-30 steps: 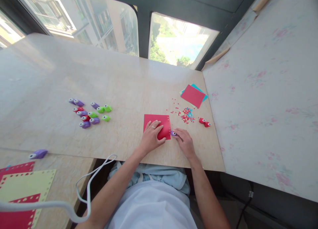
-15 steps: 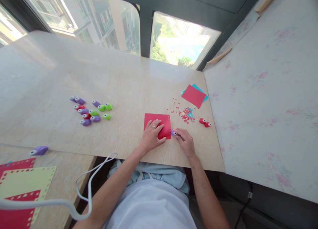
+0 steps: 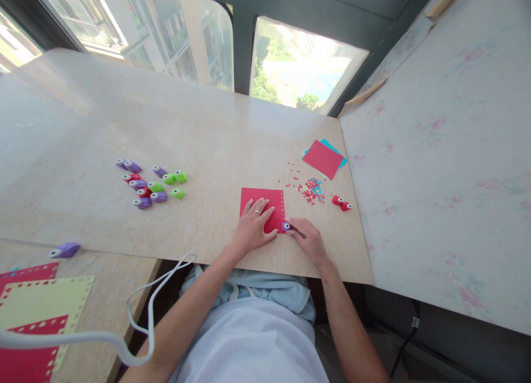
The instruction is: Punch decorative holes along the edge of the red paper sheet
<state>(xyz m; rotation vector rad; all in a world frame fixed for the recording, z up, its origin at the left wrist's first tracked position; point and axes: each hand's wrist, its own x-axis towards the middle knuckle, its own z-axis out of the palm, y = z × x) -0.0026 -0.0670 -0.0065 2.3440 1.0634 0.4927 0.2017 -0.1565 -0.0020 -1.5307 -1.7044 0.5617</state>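
A red paper square [image 3: 262,199] lies flat on the beige table [image 3: 207,145], with a row of small holes along its right edge. My left hand [image 3: 254,227] presses flat on the square's near half, a ring on one finger. My right hand [image 3: 307,240] grips a small purple punch [image 3: 286,226] at the paper's near right corner.
Several purple, green and red punches [image 3: 152,185] lie grouped to the left. Red and blue paper bits [image 3: 312,190], a red punch [image 3: 341,203] and a stack of red and teal sheets [image 3: 323,158] sit to the right. Punched sheets [image 3: 39,311], a purple punch [image 3: 64,250] and a white cable [image 3: 141,311] are at lower left.
My right hand has slid the purple punch a little down the paper's right edge toward the near corner. My left hand stays pressed on the paper.
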